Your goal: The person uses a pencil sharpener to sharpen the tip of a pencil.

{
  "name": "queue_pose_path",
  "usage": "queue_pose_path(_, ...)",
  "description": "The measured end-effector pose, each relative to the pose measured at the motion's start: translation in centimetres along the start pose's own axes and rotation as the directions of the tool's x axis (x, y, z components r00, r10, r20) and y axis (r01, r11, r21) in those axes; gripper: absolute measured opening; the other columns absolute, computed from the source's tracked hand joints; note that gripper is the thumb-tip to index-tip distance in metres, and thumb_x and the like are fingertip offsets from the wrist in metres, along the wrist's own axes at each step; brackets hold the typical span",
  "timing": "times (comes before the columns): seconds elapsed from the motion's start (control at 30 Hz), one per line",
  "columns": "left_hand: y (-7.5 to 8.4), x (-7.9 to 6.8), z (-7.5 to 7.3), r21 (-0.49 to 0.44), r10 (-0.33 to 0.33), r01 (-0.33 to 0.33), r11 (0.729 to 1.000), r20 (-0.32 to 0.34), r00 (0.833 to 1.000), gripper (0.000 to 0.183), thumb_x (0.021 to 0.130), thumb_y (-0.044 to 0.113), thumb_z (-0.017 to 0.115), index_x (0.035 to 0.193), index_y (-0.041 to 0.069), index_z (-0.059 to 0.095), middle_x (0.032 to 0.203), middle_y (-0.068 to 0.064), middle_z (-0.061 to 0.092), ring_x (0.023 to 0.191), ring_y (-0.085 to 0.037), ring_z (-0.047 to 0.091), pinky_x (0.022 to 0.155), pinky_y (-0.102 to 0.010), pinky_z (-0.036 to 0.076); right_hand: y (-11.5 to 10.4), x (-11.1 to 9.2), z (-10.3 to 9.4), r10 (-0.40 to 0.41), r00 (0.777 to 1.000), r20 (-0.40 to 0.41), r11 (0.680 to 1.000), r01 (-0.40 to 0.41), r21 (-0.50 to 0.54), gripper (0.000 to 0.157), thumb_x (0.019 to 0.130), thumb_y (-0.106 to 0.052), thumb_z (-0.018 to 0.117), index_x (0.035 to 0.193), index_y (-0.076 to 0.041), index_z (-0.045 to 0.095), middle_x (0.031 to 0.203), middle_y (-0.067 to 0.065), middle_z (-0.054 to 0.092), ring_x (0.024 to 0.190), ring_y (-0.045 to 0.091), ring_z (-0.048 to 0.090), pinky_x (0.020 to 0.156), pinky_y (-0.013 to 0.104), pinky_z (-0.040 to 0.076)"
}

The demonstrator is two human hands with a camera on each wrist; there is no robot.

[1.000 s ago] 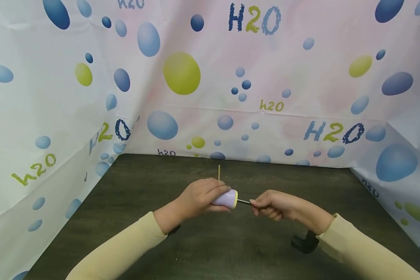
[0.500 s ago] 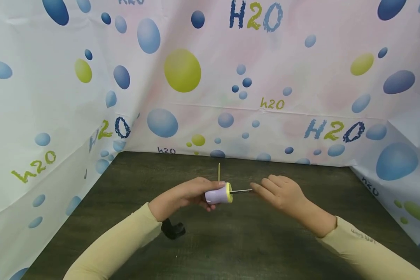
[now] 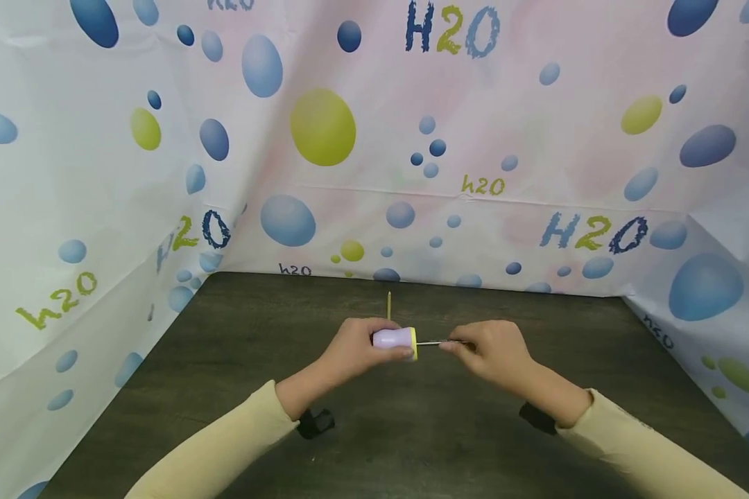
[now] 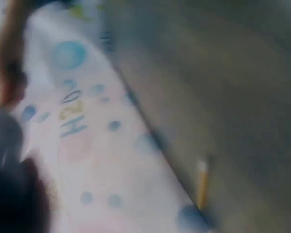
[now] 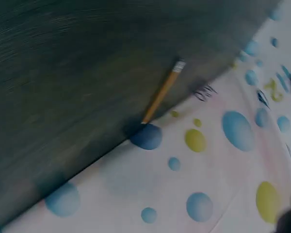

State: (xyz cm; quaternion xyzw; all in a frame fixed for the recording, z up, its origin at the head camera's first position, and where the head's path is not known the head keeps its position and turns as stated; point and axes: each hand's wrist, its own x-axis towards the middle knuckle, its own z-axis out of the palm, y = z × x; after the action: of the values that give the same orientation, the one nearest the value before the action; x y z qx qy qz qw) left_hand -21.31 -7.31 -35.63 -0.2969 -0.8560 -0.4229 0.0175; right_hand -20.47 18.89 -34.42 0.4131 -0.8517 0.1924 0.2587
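In the head view my left hand (image 3: 357, 348) grips a lavender cylinder (image 3: 392, 338) with a yellow rim, lying sideways above the table. From its yellow end a thin metallic stick (image 3: 428, 343) points right. The fingertips of my right hand (image 3: 494, 350) pinch the stick's other end; its darker tip shows just past the thumb. How far the stick reaches into the cylinder is hidden. In the blurred left wrist view the cylinder (image 4: 6, 141) is a grey shape at the left edge.
A yellow pencil (image 3: 390, 305) lies on the dark table (image 3: 412, 443) behind the hands, its tip toward the back edge. A white printed sheet (image 3: 537, 138) with bubbles and "H2O" lettering stands around the back and sides.
Both hands have turned about the cylinder and stick, and the left hand's grip now shows its thumb along the near side. The right hand has dropped slightly since half a second ago. The pencil stays put.
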Motion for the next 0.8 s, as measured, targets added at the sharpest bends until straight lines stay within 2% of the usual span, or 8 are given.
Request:
queue_pose_path(0.07, -0.5, -0.1, 0.3, 0.285, 0.336, -0.299, 0.911, -0.09, 0.938, 0.047, 0.078, 0.032, 0.09, 0.111, 0.001, 0.074, 0.099, -0.01, 0.077, 0.079, -0.016, 0.069, 0.067, -0.024, 0.057, 0.2, 0.2, -0.6, 0.203, 0.943, 0.265, 0.923, -0.275, 0.27, 0.054, 0.107, -0.048, 0.049, 0.073, -0.011, 0.07, 0.054, -0.011, 0.05, 0.047, -0.002, 0.031, 0.047, 0.019, 0.027)
queue_pose_path(0.2, -1.4, 0.6, 0.3, 0.705, 0.839, -0.587, 0.398, -0.021, 0.544, 0.062, 0.065, 0.041, 0.096, 0.108, 0.003, 0.072, 0.095, -0.005, 0.075, 0.084, -0.015, 0.072, 0.077, -0.028, 0.061, 1.6, 0.7, -1.2, 0.225, 0.587, 0.778, 0.409, -0.781, 0.471, 0.045, 0.108, -0.029, 0.049, 0.068, -0.01, 0.058, 0.053, -0.012, 0.033, 0.046, 0.003, 0.021, 0.047, 0.023, 0.021)
queue_pose_path(0.27, -1.5, 1.0, 0.0, 0.743, 0.897, -0.611, 0.272, 0.034, 0.441, 0.066, 0.063, 0.043, 0.097, 0.108, 0.003, 0.072, 0.095, -0.004, 0.075, 0.085, -0.014, 0.071, 0.079, -0.029, 0.061, 2.4, 0.6, -1.0, 0.139, 0.455, 0.879, 0.241, -0.877, 0.416, 0.045, 0.11, -0.027, 0.043, 0.069, -0.014, 0.055, 0.051, -0.012, 0.029, 0.043, 0.003, 0.018, 0.046, 0.023, 0.017)
queue_pose_path(0.37, -1.5, 1.2, -0.2, 0.718, 0.855, -0.61, 0.335, 0.041, 0.517, 0.062, 0.067, 0.044, 0.095, 0.108, 0.004, 0.072, 0.095, -0.003, 0.076, 0.084, -0.014, 0.072, 0.078, -0.028, 0.061, 2.8, 0.2, -0.5, 0.152, 0.469, 0.87, 0.247, -0.87, 0.426, 0.046, 0.111, -0.031, 0.042, 0.078, -0.01, 0.066, 0.052, -0.011, 0.032, 0.044, 0.003, 0.021, 0.046, 0.023, 0.019)
queue_pose_path(0.5, -0.9, 1.4, -0.5, 0.503, 0.51, -0.438, 0.745, -0.007, 0.86, 0.05, 0.078, 0.039, 0.089, 0.111, 0.005, 0.074, 0.097, -0.005, 0.077, 0.08, -0.015, 0.071, 0.069, -0.025, 0.057, 2.2, -0.2, -0.3, 0.34, 0.758, 0.556, 0.669, -0.611, 0.423, 0.049, 0.107, -0.043, 0.051, 0.103, -0.002, 0.076, 0.065, -0.007, 0.056, 0.054, 0.003, 0.039, 0.052, 0.024, 0.035)
queue_pose_path(0.57, -0.5, 1.5, -0.8, 0.313, 0.216, -0.207, 0.927, 0.005, 0.976, 0.045, 0.085, 0.038, 0.083, 0.115, 0.005, 0.074, 0.099, -0.008, 0.077, 0.077, -0.015, 0.068, 0.065, -0.025, 0.054, 1.8, -0.5, 0.0, 0.276, 0.91, 0.31, 0.902, -0.357, 0.243, 0.058, 0.107, -0.052, 0.045, 0.106, -0.003, 0.076, 0.075, -0.003, 0.066, 0.059, 0.005, 0.048, 0.055, 0.023, 0.041)
queue_pose_path(0.67, -0.4, 2.0, -1.4, -0.014, -0.163, 0.166, 0.986, 0.114, 0.98, 0.043, 0.094, 0.037, 0.072, 0.117, 0.001, 0.074, 0.098, -0.014, 0.076, 0.072, -0.012, 0.065, 0.066, -0.028, 0.057, 1.5, -0.6, 0.4, -0.018, 1.0, -0.017, 0.989, 0.016, -0.147, 0.058, 0.106, -0.055, 0.039, 0.098, -0.008, 0.073, 0.079, -0.001, 0.067, 0.06, 0.008, 0.053, 0.051, 0.022, 0.042)
queue_pose_path(0.8, -0.6, 2.3, -2.0, -0.294, -0.35, 0.462, 0.836, 0.363, 0.864, 0.047, 0.102, 0.038, 0.059, 0.114, -0.006, 0.071, 0.089, -0.014, 0.07, 0.065, -0.01, 0.066, 0.071, -0.033, 0.062, 1.8, -0.3, 0.7, -0.417, 0.884, -0.213, 0.835, 0.279, -0.475, 0.043, 0.11, -0.039, 0.044, 0.092, -0.008, 0.068, 0.071, 0.0, 0.057, 0.056, 0.012, 0.047, 0.046, 0.023, 0.038)
